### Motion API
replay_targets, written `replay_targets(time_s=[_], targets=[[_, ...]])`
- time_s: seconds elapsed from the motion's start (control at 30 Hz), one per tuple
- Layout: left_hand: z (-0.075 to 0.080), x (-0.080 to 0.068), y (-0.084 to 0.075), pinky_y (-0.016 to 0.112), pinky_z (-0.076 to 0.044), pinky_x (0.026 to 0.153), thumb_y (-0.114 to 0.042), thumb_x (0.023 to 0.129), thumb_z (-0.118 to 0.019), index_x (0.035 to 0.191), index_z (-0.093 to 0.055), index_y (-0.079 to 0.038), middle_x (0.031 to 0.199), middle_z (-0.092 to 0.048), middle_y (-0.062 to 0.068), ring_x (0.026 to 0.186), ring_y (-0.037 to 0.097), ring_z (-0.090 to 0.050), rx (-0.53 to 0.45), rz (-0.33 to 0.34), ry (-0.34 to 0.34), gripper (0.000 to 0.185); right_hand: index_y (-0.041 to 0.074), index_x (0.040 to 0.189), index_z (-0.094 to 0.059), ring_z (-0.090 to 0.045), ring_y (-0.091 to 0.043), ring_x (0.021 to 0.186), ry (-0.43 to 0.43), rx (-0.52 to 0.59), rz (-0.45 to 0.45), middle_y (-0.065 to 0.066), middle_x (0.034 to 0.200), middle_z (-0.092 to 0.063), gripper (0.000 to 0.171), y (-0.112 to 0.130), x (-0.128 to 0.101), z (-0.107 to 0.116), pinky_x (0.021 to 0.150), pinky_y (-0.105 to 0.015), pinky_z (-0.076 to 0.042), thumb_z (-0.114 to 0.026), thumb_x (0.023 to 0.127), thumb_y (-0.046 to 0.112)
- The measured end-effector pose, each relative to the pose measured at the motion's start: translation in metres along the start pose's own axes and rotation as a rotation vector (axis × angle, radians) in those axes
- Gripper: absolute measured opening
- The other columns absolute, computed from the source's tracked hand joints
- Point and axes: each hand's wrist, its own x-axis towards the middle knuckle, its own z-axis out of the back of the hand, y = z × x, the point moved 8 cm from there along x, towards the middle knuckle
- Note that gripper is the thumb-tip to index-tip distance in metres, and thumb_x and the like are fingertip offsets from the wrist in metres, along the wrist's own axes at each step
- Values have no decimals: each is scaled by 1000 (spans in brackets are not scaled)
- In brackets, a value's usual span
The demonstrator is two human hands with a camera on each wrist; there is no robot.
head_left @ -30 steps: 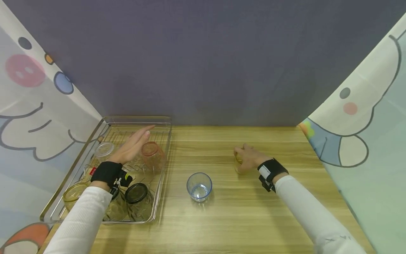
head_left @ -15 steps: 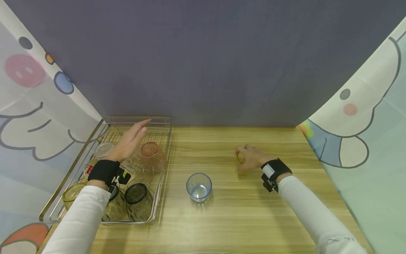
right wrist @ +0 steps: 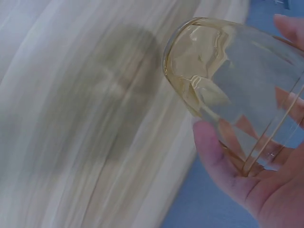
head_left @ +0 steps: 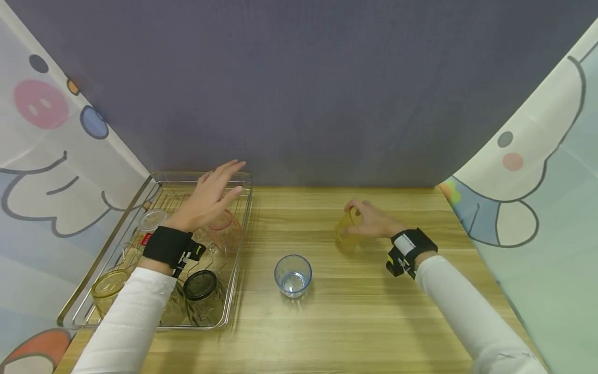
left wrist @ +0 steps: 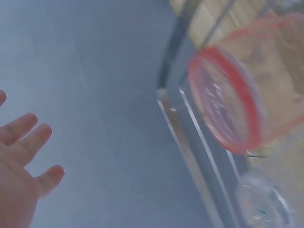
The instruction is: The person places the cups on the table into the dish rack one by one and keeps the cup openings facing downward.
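My right hand (head_left: 372, 221) grips a clear yellow drinking glass (right wrist: 247, 80), fingers and thumb around its side. The glass is tilted and raised off the table, with a shadow beneath it in the right wrist view. My left hand (head_left: 205, 200) is spread above the wire rack (head_left: 229, 311) at the left, holding nothing. Below it a pink-rimmed glass (head_left: 226, 236) sits in the rack, partly hidden by the hand. A blue-rimmed glass (head_left: 293, 276) stands upright on the table between the hands.
Other upturned glasses are in the rack: a clear one (head_left: 153, 220), a yellow one (head_left: 109, 291) and a dark one (head_left: 203, 293), among others partly hidden by my left arm. A grey wall (head_left: 299, 104) closes the table's back; patterned cloth walls stand at both sides.
My right hand has lifted and tilted the yellow glass from the table. My left hand has moved up and slightly right, its fingers spreading. The blue-rimmed glass has not moved.
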Motion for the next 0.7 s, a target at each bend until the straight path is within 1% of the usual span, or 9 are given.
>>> replay_targets(time_s=[0.1,0.2,0.3,0.37,0.47,0.53,0.6,0.7], targets=[[-3,6,-16,68,-7,118,-62,102,-27,158,-22,-19,164,-21,15,150,39,-23,52,-49,-1,71,13,130,-50,-48,-38,121,-21,18,-4,-24,131,-47,60,5,0,6,91,-53,-48,-73,85,46],[-7,10,-29,65,-5,119,-70,98,-23,158,-21,-23,164,-21,13,150,37,-24,89,-81,-3,76,14,130,-49,-50,-37,120,-45,44,6,-21,133,-47,61,12,0,12,91,-51,-49,-72,85,48],[-13,15,-41,64,-5,120,-74,96,-20,159,-20,-26,165,-20,12,149,35,-26,106,-110,-3,79,15,130,-48,-53,-36,119,-68,80,26,-19,133,-50,60,19,0,17,92,-49,-50,-72,86,48],[-18,19,-48,64,-5,120,-76,95,-17,159,-20,-26,165,-20,11,149,34,-27,108,-125,1,81,15,132,-47,-54,-35,118,-77,107,34,-20,133,-51,59,22,0,20,92,-47,-51,-71,88,47],[-27,26,-58,64,-4,120,-78,93,-13,159,-19,-25,165,-20,11,150,33,-26,111,-142,14,85,13,134,-45,-56,-36,117,-92,156,53,-21,135,-50,60,26,1,24,87,-43,-55,-69,90,45],[-34,31,-65,64,-3,121,-80,91,-11,159,-19,-25,165,-20,11,151,32,-25,111,-150,23,87,13,136,-44,-56,-35,114,-105,181,47,-20,137,-49,61,27,1,27,84,-41,-56,-68,91,46],[-40,35,-71,63,-3,121,-81,90,-8,159,-20,-24,164,-22,12,151,31,-26,123,-159,28,90,15,138,-43,-56,-35,115,-116,214,32,-18,138,-47,63,27,1,29,84,-41,-56,-67,90,49],[-50,39,-80,64,-4,121,-82,88,-4,158,-21,-21,163,-24,13,150,31,-26,145,-175,41,95,17,139,-41,-53,-35,120,-133,264,15,-15,139,-47,64,28,2,30,92,-44,-53,-65,91,52]])
